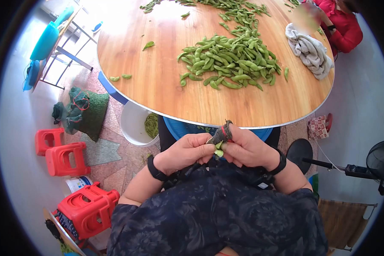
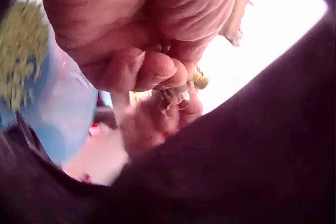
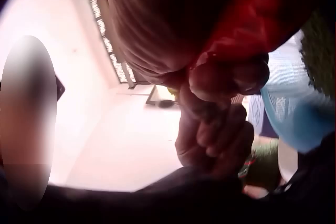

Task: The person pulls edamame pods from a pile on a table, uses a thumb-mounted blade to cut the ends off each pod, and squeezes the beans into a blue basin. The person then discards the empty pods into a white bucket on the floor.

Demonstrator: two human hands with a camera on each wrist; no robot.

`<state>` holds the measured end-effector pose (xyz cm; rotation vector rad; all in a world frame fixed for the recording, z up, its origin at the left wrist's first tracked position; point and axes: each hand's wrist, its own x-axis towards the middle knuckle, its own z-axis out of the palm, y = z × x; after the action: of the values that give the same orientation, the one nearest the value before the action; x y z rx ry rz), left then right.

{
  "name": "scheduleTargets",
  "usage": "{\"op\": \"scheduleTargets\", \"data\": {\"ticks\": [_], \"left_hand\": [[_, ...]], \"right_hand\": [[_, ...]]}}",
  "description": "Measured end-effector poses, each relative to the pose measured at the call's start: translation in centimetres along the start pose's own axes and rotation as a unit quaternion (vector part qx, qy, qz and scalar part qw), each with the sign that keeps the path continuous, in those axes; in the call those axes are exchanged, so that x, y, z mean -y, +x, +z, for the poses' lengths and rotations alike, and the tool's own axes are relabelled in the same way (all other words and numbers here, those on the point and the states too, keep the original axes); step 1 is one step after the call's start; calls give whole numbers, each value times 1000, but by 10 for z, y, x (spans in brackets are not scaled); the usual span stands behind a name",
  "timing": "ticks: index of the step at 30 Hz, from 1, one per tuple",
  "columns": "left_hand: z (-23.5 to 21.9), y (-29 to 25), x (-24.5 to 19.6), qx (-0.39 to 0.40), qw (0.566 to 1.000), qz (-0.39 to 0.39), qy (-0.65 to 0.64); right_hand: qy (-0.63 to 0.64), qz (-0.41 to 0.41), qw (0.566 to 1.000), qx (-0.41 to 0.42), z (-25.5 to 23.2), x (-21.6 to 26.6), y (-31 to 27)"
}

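Observation:
Both hands meet just below the table's near edge in the head view. My left hand and right hand pinch one green edamame pod between their fingertips. A dark sleeve with a red band covers one finger of the right hand. Seen from the left wrist, the curled fingers are very close, with a small green bean beyond them. The right wrist view is dark and blurred; curled fingers show below the red band. A big heap of pods lies on the round wooden table.
A blue basin sits under the hands and a white bucket with pods stands to its left. A grey towel lies on the table's right. Red stools, a green mesh bag and a fan stand around. A person in red sits opposite.

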<state>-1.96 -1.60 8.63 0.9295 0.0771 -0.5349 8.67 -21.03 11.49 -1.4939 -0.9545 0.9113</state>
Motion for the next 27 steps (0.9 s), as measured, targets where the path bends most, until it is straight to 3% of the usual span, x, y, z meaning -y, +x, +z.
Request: {"op": "scheduleTargets", "data": {"ticks": [1,3,5,6,8,9,11,12,14,15,16,17,18,20,22,23,24,25,26,27], "left_hand": [[2,0,-5,-28,981,31,188],[8,-1,-10,-51,965,48,252],[14,-1,-11,-113,840,193,495],[14,-2,-9,-114,840,193,494],[13,-4,-2,-206,835,219,461],[6,-12,-1,-233,844,229,425],[-14,-42,0,-318,860,191,350],[-26,-56,1,-362,847,214,324],[-86,-92,15,-471,743,161,448],[-107,-107,20,-473,742,160,447],[-126,-120,25,-523,532,168,644],[-133,-126,27,-528,277,160,787],[-128,-128,28,-527,279,160,787],[-104,-124,30,-560,502,164,639],[-68,-99,26,-466,698,167,518],[-65,-86,36,-384,752,171,507],[-62,-65,45,-290,800,234,470],[-51,-48,44,-230,815,226,482],[-50,-32,48,-181,804,225,520],[-54,-21,50,-136,769,177,599]], "right_hand": [[131,145,979,61,-3,6,-1],[172,146,973,55,-3,2,0],[230,147,961,42,-4,-1,1],[230,148,961,43,-4,-1,1],[123,133,983,-40,-4,-3,-1],[123,135,982,-39,-6,-3,-3],[24,102,990,-94,-13,-5,-10],[-42,75,991,-103,-15,1,-13],[-81,91,988,-99,-20,10,-19],[-120,105,982,-98,-22,12,-21],[-156,99,978,-97,-23,12,-22],[-157,99,978,-96,-26,11,-22],[-199,65,976,-67,-28,7,-22],[-240,40,969,-36,-25,-1,-23],[-278,51,954,100,-13,-7,-16],[-295,106,935,163,-5,1,-7],[-265,83,948,158,3,-8,-3],[-235,59,958,152,10,-24,-1],[-236,60,958,153,14,-38,3],[-227,82,956,165,16,-52,7]]}}
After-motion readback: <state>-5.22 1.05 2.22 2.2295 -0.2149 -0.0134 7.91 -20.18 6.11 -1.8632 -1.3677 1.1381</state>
